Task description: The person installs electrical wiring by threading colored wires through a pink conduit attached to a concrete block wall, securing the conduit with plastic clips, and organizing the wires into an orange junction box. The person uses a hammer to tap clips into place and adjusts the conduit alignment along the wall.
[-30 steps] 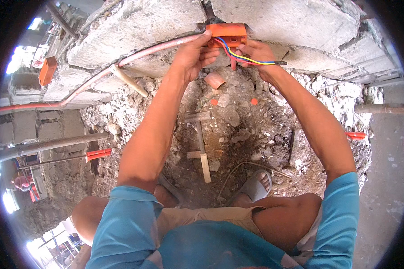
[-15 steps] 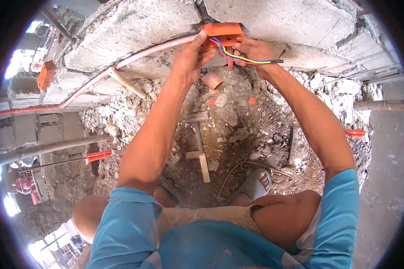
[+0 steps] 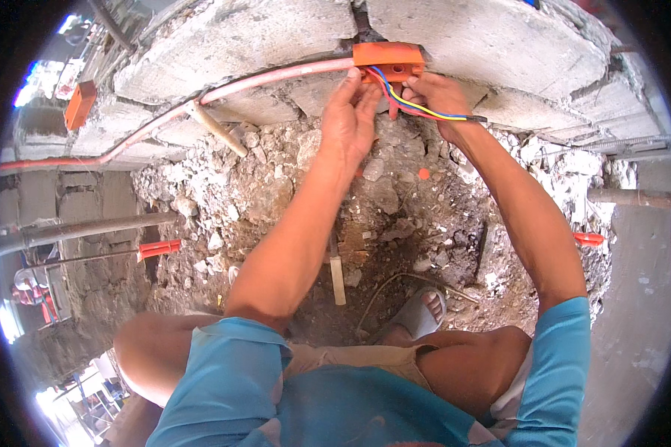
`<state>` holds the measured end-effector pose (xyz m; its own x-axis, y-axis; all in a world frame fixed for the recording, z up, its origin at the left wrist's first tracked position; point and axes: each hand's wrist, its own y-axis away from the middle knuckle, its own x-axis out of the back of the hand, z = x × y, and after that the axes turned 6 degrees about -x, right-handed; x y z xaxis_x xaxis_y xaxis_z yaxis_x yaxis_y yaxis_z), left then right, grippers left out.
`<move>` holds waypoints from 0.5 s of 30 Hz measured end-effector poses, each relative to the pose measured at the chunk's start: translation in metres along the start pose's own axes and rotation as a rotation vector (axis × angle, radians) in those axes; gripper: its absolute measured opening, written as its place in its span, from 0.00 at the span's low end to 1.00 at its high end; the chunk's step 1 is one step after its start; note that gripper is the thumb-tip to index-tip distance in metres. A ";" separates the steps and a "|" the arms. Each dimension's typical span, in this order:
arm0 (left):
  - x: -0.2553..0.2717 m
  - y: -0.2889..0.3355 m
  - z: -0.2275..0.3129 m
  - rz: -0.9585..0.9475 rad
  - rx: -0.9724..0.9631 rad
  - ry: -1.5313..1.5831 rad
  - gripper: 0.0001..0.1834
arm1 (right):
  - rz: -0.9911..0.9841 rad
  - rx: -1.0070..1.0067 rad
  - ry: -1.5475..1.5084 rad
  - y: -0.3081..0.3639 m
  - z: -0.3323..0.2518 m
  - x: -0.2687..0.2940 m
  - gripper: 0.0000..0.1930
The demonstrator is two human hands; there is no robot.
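Against the block wall, the orange box is touched by the half-open left grip and the right grip, whose closure cannot be told; wires are drawn out, seemingly unjoined.

person is wearing a teal-blue, short-sleeved fabric shirt. its left sleeve and right sleeve are ending in plain hems. pale greyish patches are breaking up the blue. beige cloth shorts are showing below. a light grey, open-toed sandal is covering the right foot.
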<state>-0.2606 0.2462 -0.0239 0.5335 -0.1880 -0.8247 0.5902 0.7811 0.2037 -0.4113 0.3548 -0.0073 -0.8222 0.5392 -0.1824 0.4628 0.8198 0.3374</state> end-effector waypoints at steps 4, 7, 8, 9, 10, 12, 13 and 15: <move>-0.011 0.006 -0.019 -0.038 -0.016 0.145 0.18 | -0.010 0.023 -0.101 -0.004 0.003 0.008 0.11; -0.006 0.004 -0.020 -0.050 -0.029 0.129 0.20 | -0.004 0.023 -0.082 -0.007 0.002 0.005 0.11; -0.006 0.004 -0.019 -0.038 -0.026 0.117 0.20 | 0.014 0.025 -0.072 -0.004 0.003 0.003 0.11; -0.005 0.003 -0.017 -0.050 -0.025 0.114 0.20 | -0.005 -0.008 -0.048 0.002 0.001 0.001 0.09; -0.005 0.002 -0.015 -0.063 -0.024 0.112 0.20 | 0.010 -0.006 -0.029 -0.001 0.002 -0.001 0.10; -0.006 0.001 -0.016 -0.081 -0.008 0.116 0.19 | 0.056 0.002 0.008 -0.003 0.003 -0.001 0.13; -0.007 0.002 -0.016 -0.081 0.000 0.123 0.19 | 0.062 -0.010 0.021 -0.003 0.002 0.001 0.13; -0.004 0.002 -0.013 -0.073 0.002 0.148 0.18 | 0.045 0.005 0.019 -0.003 0.002 -0.005 0.12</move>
<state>-0.2697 0.2562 -0.0271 0.3942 -0.1540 -0.9060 0.6251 0.7676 0.1415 -0.4080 0.3506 -0.0093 -0.8066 0.5719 -0.1494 0.5010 0.7956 0.3406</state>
